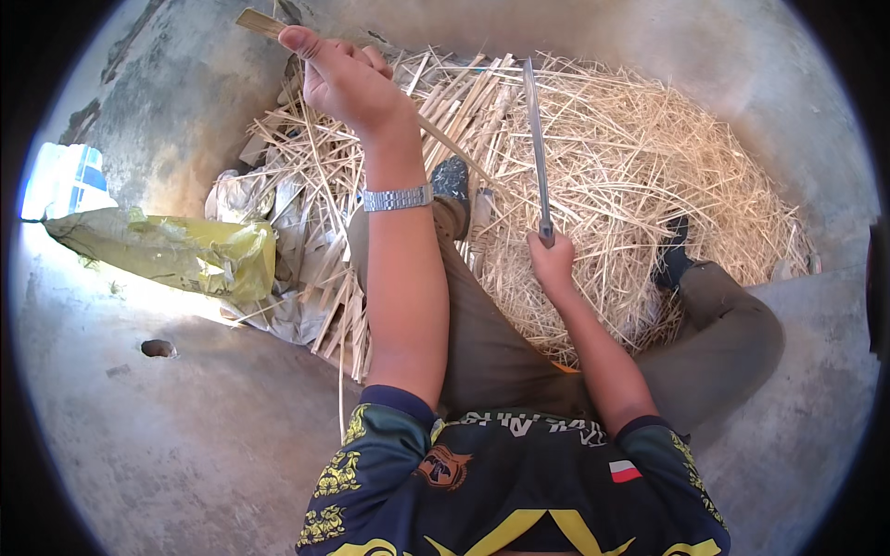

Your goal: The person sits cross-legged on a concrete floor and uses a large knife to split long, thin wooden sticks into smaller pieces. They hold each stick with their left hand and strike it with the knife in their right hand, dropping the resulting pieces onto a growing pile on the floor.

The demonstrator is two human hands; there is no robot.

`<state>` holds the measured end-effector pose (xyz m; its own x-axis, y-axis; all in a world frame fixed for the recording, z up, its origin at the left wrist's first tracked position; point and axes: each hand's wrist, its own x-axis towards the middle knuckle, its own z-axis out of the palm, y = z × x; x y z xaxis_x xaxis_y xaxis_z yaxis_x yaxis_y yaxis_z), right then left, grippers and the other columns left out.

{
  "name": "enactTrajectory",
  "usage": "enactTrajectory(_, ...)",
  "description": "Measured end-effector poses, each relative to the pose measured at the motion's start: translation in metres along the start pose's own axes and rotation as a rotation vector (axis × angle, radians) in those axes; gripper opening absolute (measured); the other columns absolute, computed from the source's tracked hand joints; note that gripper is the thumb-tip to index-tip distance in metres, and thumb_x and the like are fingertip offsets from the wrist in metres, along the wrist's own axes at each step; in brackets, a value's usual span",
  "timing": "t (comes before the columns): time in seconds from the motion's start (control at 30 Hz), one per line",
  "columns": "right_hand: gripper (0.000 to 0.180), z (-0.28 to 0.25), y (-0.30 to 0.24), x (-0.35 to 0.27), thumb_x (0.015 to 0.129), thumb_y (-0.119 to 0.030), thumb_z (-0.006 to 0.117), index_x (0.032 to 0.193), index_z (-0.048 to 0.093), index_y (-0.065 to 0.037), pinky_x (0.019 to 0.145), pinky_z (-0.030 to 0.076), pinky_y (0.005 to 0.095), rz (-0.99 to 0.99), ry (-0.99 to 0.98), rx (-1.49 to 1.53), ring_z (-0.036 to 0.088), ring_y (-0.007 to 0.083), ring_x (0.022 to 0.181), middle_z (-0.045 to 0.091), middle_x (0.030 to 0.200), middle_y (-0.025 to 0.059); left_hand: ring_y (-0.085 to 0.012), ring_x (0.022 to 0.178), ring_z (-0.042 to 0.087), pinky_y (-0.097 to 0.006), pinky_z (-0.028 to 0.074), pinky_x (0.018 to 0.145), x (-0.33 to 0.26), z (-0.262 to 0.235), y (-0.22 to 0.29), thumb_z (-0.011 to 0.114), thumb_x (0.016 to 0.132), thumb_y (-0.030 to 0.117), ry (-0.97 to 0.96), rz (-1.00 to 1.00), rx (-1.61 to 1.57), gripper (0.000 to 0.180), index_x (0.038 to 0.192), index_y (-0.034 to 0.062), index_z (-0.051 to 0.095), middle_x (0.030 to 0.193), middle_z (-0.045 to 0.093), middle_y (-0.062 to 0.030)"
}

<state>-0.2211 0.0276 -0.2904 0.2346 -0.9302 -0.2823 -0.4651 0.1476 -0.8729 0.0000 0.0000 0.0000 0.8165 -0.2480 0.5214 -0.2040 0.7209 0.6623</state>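
My left hand (pixel 354 88), raised at the upper left with a metal watch on its wrist, is closed around a flat bamboo strip (pixel 260 23). One end of the strip juts out past my thumb; its thinner length runs behind my wrist toward the right. Lower and to the right, my right hand (pixel 554 263) grips the handle of a long knife (pixel 537 139). The blade points away from me, over the pile of shavings, apart from the strip.
Thin bamboo shavings (pixel 630 176) heap up between my legs and beyond. Several split strips (pixel 468 97) lie left of them. A yellow sack (pixel 185 255) rests at the left, near a hole (pixel 158 348) in the concrete. My feet are among the shavings; a concrete wall stands behind.
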Motion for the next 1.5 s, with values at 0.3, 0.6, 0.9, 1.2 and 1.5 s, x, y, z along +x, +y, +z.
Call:
enactTrajectory(0.3,0.032,0.004,0.033,0.009,0.084,-0.028,0.069,0.082,0.066,0.004,0.062,0.049,0.0413,0.15,-0.11,-0.128,0.063,0.0269,0.06,0.065,0.066,0.014,-0.0079,0.041,0.023,-0.026,0.018,0.039,-0.005,0.001,0.001,0.047,0.095,0.074,0.015,0.006,0.053,0.07,0.063,0.0188,0.016,0.053,0.017,0.0052)
enactTrajectory(0.6,0.028,0.012,0.008,-0.006,0.082,-0.027,0.067,0.079,0.069,0.001,0.065,0.05,0.0434,-0.063,0.095,0.062,0.066,0.0297,0.064,0.068,0.07,0.0179,-0.0076,0.043,0.02,-0.026,0.019,0.04,-0.004,0.007,-0.003,0.051,0.096,0.07,0.068,0.055,0.014,0.068,0.065,0.0177,0.021,0.054,0.019,0.0053)
enactTrajectory(0.9,0.035,-0.003,0.019,0.003,0.083,-0.03,0.066,0.088,0.072,0.005,0.072,0.052,0.049,0.151,-0.082,-0.27,0.07,0.0397,0.078,0.071,0.082,0.0254,-0.0076,0.045,0.019,-0.027,0.015,0.044,-0.007,0.006,-0.002,0.055,0.094,0.069,-0.122,-0.011,-0.037,0.068,0.064,0.0175,0.024,0.055,0.018,0.0061)
enactTrajectory(1.2,0.03,0.007,0.013,-0.004,0.087,-0.028,0.066,0.082,0.068,0.002,0.064,0.051,0.0437,-0.092,0.059,-0.088,0.066,0.0311,0.062,0.069,0.072,0.0176,-0.0083,0.046,0.017,-0.028,0.017,0.042,-0.008,0.012,-0.005,0.057,0.092,0.07,-0.19,-0.024,-0.126,0.068,0.064,0.0159,0.028,0.057,0.02,0.0061)
enactTrajectory(1.5,0.037,0.017,0.099,0.018,0.082,-0.032,0.067,0.095,0.073,0.002,0.082,0.053,0.0494,0.315,-0.104,-0.183,0.07,0.0425,0.091,0.072,0.092,0.0256,-0.0087,0.046,0.017,-0.028,0.015,0.044,-0.01,0.014,-0.007,0.056,0.091,0.072,-0.246,-0.043,-0.134,0.068,0.065,0.0157,0.028,0.057,0.02,0.006)
